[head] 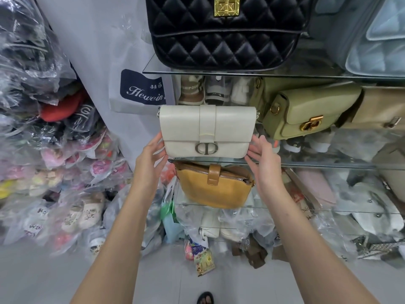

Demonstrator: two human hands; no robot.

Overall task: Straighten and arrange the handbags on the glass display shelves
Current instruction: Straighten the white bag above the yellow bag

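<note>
A cream flap handbag [207, 126] with a silver clasp stands at the left end of the middle glass shelf [328, 166]. My left hand [152, 153] touches its lower left side with straight fingers. Opposite it, my right hand [262, 155] touches the lower right side, fingers also straight. A quilted black handbag [221, 34] with a gold clasp stands on the top glass shelf [241, 73]. An olive green handbag [311, 110] lies tilted to the right of the cream one. Below, a mustard yellow handbag [215, 187] sits on the lower glass shelf [285, 207].
Shoes in clear plastic bags [54, 167] are piled high at the left. A white bag with a dark blue label [140, 88] hangs beside the shelves. A pale blue bag [377, 40] is at the top right, a beige bag [385, 108] at the right. Packets litter the floor [203, 260].
</note>
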